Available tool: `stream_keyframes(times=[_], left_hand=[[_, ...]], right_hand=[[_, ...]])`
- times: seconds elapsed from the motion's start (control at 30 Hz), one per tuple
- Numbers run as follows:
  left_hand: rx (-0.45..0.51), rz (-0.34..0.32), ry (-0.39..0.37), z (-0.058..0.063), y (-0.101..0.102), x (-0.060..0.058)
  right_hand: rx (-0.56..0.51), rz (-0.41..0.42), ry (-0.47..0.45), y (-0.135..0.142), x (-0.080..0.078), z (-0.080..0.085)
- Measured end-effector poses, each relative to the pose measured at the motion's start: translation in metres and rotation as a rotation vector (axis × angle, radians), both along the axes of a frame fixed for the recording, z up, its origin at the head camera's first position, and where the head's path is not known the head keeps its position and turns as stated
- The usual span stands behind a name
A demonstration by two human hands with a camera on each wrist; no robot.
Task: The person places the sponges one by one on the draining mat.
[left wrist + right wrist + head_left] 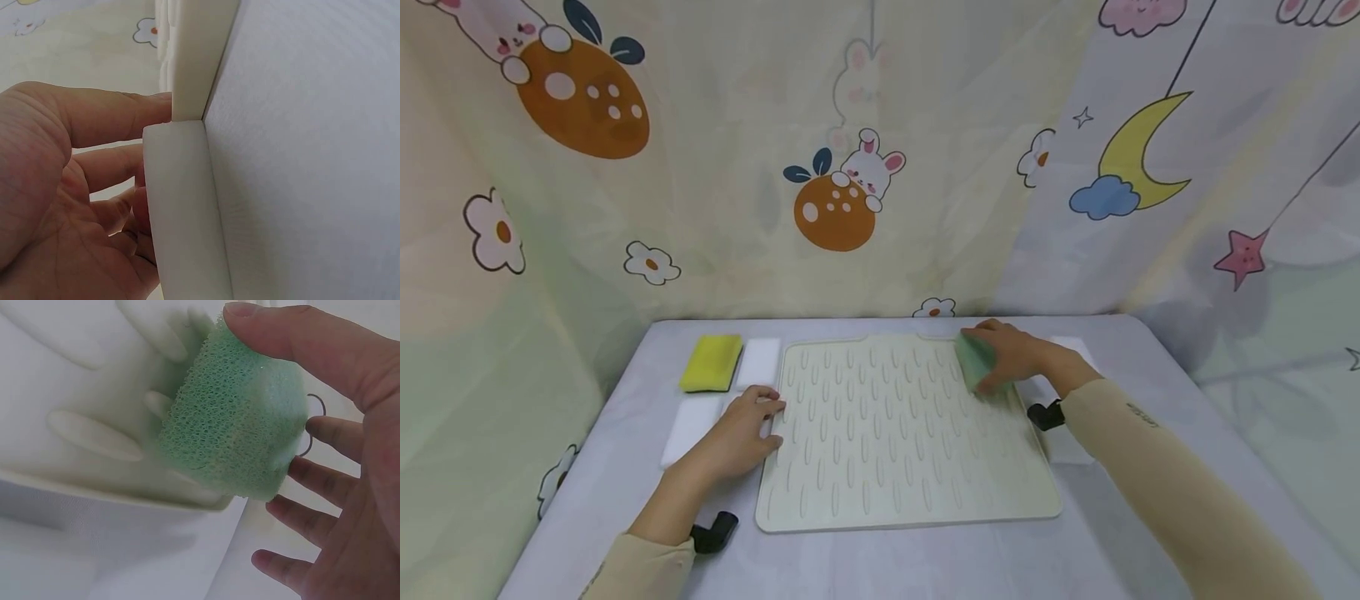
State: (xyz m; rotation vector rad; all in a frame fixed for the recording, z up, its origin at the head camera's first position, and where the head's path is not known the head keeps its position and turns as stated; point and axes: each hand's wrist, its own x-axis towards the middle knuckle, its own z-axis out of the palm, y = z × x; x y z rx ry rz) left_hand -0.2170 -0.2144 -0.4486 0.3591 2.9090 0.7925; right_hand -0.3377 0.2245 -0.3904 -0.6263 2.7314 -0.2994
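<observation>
A cream mat (880,508) with rows of raised oval ridges lies flat on the white-covered table. At its far right corner my right hand (1017,357) grips a green porous sponge (231,419) between the thumb and fingers, with the sponge against the ridged surface. My left hand (741,433) is at the mat's left edge, its fingertips touching the rim there. In the left wrist view the thumb meets the side of the mat (197,62), and the other fingers lie behind a white block (181,206) that butts against the mat.
Left of the mat are a yellow sponge (711,360) with a dark underside and white blocks (760,362). More white pieces (1070,446) lie to the right, partly behind the right arm. A patterned curtain (730,167) hangs behind the table (880,567).
</observation>
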Motion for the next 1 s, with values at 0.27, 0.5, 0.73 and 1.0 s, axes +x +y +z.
stream_keyframes(times=[0.27,0.5,0.73,1.0], left_hand=[[-0.004,-0.001,-0.002,-0.002,-0.001,-0.002],[-0.004,-0.003,0.002,-0.003,-0.002,-0.004],[-0.010,0.000,0.001,-0.001,-0.001,-0.003],[-0.014,0.000,0.005,-0.001,-0.001,-0.003]], right_hand=[[0.012,-0.010,-0.010,-0.006,-0.001,0.001],[0.023,-0.011,-0.005,-0.006,-0.004,-0.004],[0.022,-0.015,0.010,-0.005,-0.005,-0.009],[0.021,-0.004,0.041,-0.003,-0.003,-0.012]])
